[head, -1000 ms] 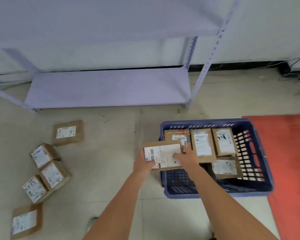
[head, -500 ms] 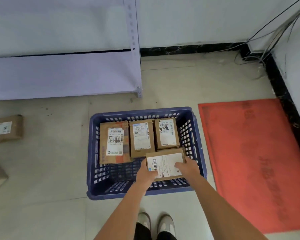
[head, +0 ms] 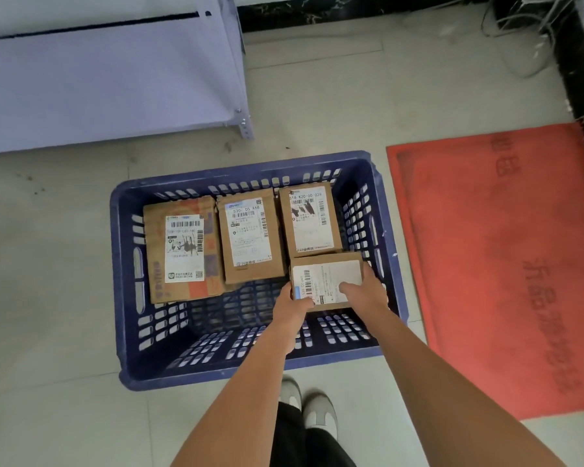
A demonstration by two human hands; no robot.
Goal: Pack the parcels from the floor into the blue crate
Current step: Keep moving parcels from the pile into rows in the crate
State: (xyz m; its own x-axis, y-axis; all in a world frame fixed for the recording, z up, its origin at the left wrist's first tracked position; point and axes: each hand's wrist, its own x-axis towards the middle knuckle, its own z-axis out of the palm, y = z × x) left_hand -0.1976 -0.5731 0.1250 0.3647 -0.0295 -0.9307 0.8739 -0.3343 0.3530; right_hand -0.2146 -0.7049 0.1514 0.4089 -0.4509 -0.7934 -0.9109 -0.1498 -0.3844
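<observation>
**Fourth parcel held inside the blue crate**

Both hands are down in the blue crate [head: 125, 284] with one cardboard parcel [head: 327, 279] between them. The left hand [head: 292, 306] grips its near-left corner, thumb curled over the label, and the right hand [head: 364, 291] grips the right end — thumb lying across the white label, fingers wrapped round the far side. So a firm two-handed hold. The parcel sits label up in the crate's right half, against the right wall; can't tell if it's actually resting on the crate floor or not.

Three more parcels lie flat along the crate's back wall, labels up: a big one with orange print [head: 182, 251] at the left, a middle one [head: 248, 235], and a smaller one [head: 309, 220] at the right, whose near edge the held parcel touches or slightly overlaps. The crate's near half is bare grid.

Around the crate: a red mat [head: 503, 264] just to its right, a pale purple shelf [head: 108, 79] beyond its back-left corner, some loose cables [head: 520, 32] by the wall past the mat, and the person's pale shoes [head: 309, 404] just in front of the crate's near wall — all on pale floor tiles.
</observation>
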